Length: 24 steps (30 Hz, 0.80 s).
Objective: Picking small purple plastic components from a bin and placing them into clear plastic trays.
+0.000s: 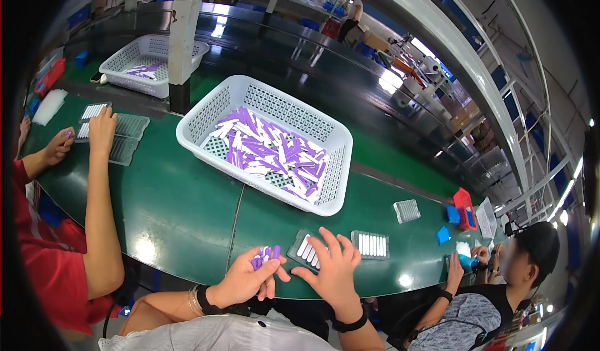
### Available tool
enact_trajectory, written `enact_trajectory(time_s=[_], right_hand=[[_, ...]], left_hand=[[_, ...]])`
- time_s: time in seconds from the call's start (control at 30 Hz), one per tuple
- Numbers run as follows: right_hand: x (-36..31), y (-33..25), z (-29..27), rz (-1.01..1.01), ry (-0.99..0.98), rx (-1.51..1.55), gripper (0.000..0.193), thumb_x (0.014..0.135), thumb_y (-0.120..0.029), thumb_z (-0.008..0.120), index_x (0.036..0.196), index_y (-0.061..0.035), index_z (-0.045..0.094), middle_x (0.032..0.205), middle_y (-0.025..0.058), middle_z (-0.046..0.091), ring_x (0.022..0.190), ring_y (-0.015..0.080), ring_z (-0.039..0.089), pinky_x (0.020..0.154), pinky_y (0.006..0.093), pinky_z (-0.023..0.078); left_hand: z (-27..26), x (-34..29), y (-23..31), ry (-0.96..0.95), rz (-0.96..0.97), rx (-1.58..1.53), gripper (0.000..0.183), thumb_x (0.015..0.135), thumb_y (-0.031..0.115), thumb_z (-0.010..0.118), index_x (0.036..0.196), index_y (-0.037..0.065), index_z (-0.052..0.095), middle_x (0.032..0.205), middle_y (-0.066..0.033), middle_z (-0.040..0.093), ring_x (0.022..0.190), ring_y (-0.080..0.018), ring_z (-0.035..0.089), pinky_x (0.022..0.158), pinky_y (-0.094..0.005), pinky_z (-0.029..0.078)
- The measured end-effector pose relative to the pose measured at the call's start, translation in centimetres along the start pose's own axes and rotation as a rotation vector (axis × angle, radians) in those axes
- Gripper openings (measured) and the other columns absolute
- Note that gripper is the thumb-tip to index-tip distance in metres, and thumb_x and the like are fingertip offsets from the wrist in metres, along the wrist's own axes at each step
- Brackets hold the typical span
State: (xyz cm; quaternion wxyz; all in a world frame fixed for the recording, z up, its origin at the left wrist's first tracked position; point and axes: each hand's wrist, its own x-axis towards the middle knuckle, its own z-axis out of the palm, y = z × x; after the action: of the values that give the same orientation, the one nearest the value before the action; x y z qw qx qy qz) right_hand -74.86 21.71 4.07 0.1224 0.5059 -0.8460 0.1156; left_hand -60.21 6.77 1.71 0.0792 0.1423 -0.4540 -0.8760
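Observation:
My left hand (253, 273) is closed around a small bunch of purple and white plastic sticks (265, 257), held just left of a clear plastic tray. My right hand (334, 266), with its fingers spread and nothing visible in them, is over the right part of that clear tray (297, 246). White sticks (306, 248) lie side by side in the tray, which my hand partly hides. Just to the right is a second clear tray (370, 245) with a row of white sticks. Beyond my hands stands a large white basket (262, 187) of loose purple and white sticks (269, 148).
A co-worker's hand (102, 129) works over clear trays (128, 132) at left. Another co-worker (462, 313) sits at right. A further basket (134, 87) stands behind a post (182, 45). Another clear tray (407, 211), blue pieces (443, 235) and a red bin (464, 207) are on the green table (187, 207).

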Motion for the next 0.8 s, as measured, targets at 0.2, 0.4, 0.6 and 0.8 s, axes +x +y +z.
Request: enact_trajectory(time_s=[0.2,0.4,0.6,0.8], right_hand=[[-0.2,3.3,0.1,0.127,-0.046,0.210,0.092,0.061,-0.053,0.076,0.132,-0.0043,0.046,0.125,0.0106,0.052,0.114,0.0298,0.043,0.096,0.0465,0.025],[-0.6,4.5,-0.9,-0.008,-0.096,0.311,0.090,0.064,-0.055,0.073,0.133,-0.0054,0.046,0.116,0.0073,0.055,0.111,0.0261,0.045,0.097,0.0411,0.025],[-1.9,5.4,-0.6,0.014,-0.110,0.391,0.086,0.060,-0.054,0.075,0.130,-0.0105,0.051,0.118,0.0053,0.055,0.113,0.0269,0.044,0.096,0.0407,0.028],[-3.2,4.8,-0.6,-0.180,0.047,0.202,0.051,0.065,-0.043,0.074,0.112,-0.0249,0.067,0.129,0.0014,0.051,0.116,0.0309,0.038,0.094,0.0451,0.027]], left_hand=[[0.2,0.9,-0.3,0.032,0.004,-0.002,0.023,0.097,0.017,0.047,0.108,-0.003,0.048,0.082,-0.0172,0.064,0.045,-0.0153,0.056,0.035,-0.0237,0.042],[0.5,1.3,0.0,0.080,0.093,0.019,0.022,0.098,0.016,0.047,0.107,-0.003,0.052,0.082,-0.0181,0.064,0.040,-0.0146,0.052,0.032,-0.0230,0.038],[0.4,1.3,-0.4,0.061,0.074,0.002,0.023,0.098,0.017,0.047,0.108,-0.003,0.052,0.082,-0.0173,0.064,0.041,-0.0136,0.052,0.033,-0.0229,0.038],[0.3,0.7,-0.3,0.069,0.069,0.014,0.025,0.098,0.019,0.049,0.108,-0.003,0.052,0.081,-0.0156,0.064,0.041,-0.0122,0.051,0.034,-0.0223,0.039]])
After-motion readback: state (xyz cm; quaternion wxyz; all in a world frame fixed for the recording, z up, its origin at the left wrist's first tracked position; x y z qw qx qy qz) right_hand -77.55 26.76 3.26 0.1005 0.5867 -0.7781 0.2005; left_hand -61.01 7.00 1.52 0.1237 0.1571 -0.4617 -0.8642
